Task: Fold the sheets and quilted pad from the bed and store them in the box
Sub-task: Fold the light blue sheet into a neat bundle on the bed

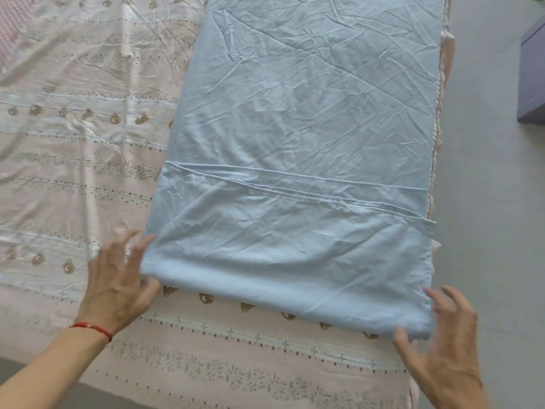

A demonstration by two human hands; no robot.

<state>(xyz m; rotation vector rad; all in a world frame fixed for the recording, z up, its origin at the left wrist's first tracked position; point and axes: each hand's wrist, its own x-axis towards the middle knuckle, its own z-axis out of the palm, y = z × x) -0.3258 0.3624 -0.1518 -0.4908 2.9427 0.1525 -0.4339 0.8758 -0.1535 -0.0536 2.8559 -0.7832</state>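
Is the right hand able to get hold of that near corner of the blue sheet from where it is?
Probably yes. The right hand is already at the near right corner of the blue sheet, fingers spread over its folded edge, with nothing between them.

Beyond both sets of fingertips the folded blue sheet (295, 143) covers the bed's right half. Left of the left hand (118, 286) lies bare patterned bedding (73, 143). Past the right hand (445, 343), floor (486, 202) runs to a purple box (532, 75), probably clear.
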